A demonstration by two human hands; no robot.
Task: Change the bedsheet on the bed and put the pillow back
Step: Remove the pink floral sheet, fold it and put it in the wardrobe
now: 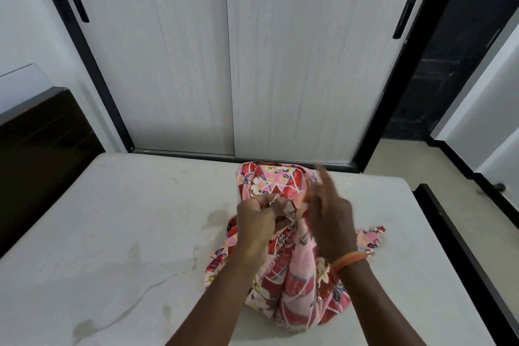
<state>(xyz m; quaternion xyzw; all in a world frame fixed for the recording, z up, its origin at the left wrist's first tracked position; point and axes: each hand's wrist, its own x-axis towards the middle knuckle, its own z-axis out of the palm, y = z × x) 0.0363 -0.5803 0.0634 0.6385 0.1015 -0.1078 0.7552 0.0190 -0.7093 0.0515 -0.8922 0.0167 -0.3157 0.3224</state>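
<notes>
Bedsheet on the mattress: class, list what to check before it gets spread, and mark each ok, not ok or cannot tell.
1. Mattress bare of old sheet: ok.
2. Mattress clean: not ok, stains show.
3. Left hand pinches an edge of the bedsheet: ok.
4. Right hand holds the sheet: cannot tell, blurred.
5. Sheet unfolded: not ok, bunched.
6. Pillow nearby: cannot tell, not in view.

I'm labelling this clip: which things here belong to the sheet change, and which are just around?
In the job:
- sheet, bunched, floral
- mattress, bare
- left hand, gripping the sheet's edge
- right hand, fingers straight, blurred

Just around:
- wardrobe
- headboard
- wrist thread
</notes>
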